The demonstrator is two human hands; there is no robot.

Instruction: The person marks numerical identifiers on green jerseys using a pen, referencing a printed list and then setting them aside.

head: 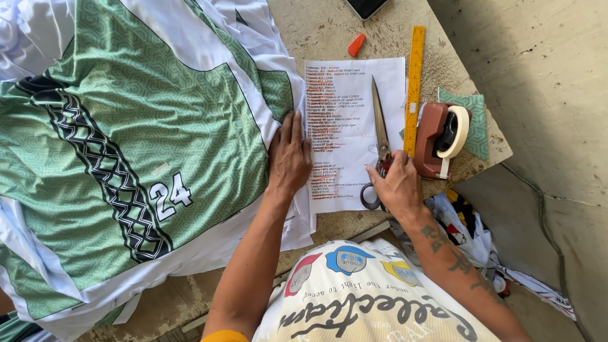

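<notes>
right hand [398, 183] grasps long steel scissors [380, 136] by red-lined handles.

The right hand [398, 183] covers the scissors' [380, 130] upper handle. A dark flat device [364, 6], perhaps a phone, is cut by the top edge. The green fabric [120, 152] runs off left.

Both bare forearms reached forward from the body, the elbows bent and held close in. The left hand [289, 158] lay flat, palm down, with its fingers stretched out straight and close together, pointing away from the person. The right hand [398, 183] was curled, knuckles up, its fingers bent inward in a loose grip and the thumb tucked toward the left. Dark tattoos ran along the right forearm.
</notes>
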